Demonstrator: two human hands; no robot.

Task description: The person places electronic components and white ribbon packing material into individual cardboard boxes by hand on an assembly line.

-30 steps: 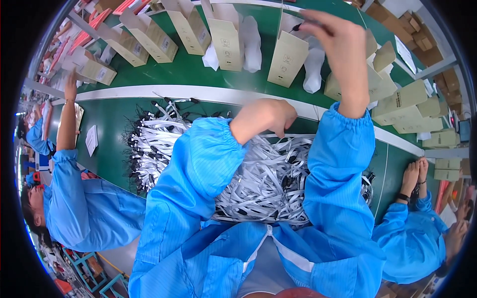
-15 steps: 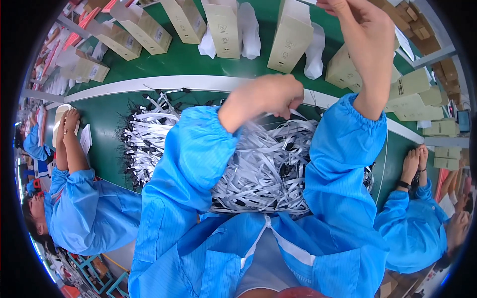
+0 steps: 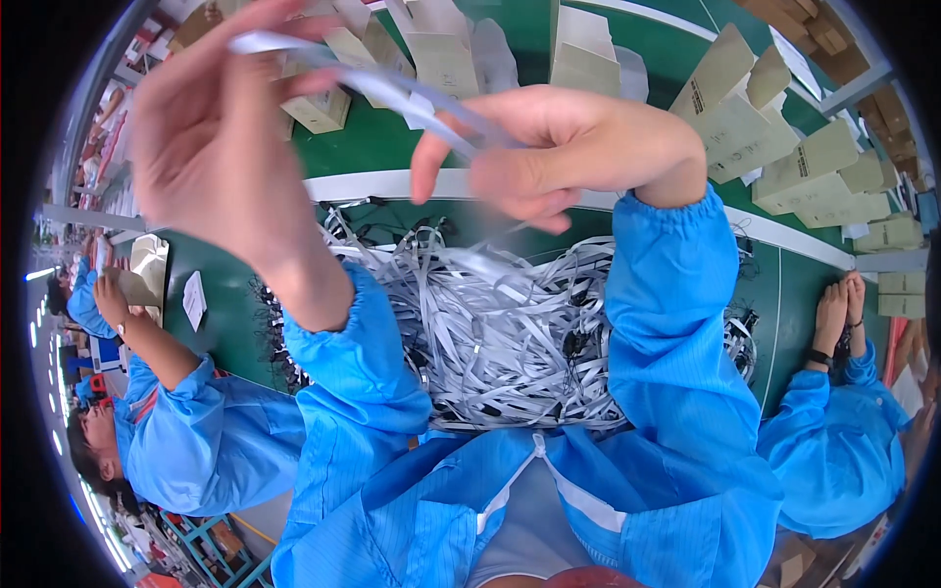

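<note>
A white lanyard [image 3: 387, 86], blurred by motion, stretches between my two raised hands. My left hand [image 3: 211, 162] is up at the far left, its fingers bent around one end of the strap. The other end runs to my right hand [image 3: 578, 147], where thumb and fingers close on it above the white strip of the bench. Below them, against my body, lies a wide heap of white lanyards [image 3: 500, 333] with black fittings and thin black cords. Another strap hangs smeared under my right hand.
Tall cream boxes [image 3: 740, 103] with raised flaps line the far side of the green bench [image 3: 221, 323], some beside white wrapped items. A white strip [image 3: 392, 183] crosses the bench. Co-workers in blue sit at left [image 3: 211, 431] and right [image 3: 833, 441]; a paper slip [image 3: 194, 299] lies near the left one.
My left hand has swung from above the heap to the upper left. My right hand has come down and inward from the upper right. A lanyard now spans both.
</note>
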